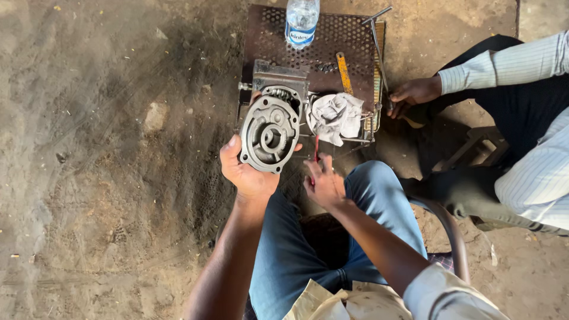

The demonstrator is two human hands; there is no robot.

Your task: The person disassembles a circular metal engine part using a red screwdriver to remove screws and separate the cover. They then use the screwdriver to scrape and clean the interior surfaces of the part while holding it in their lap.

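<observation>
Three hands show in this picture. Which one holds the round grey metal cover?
The person's own left hand grips the metal cover. Their right hand holds a thin red tool; the co-worker's hand rests by the perforated tray.

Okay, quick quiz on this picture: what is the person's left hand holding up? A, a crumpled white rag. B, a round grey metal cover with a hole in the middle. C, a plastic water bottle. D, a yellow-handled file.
B: the left hand grips the round grey metal cover by its edge, while the bottle, rag and file lie untouched on the perforated metal stand.
</observation>
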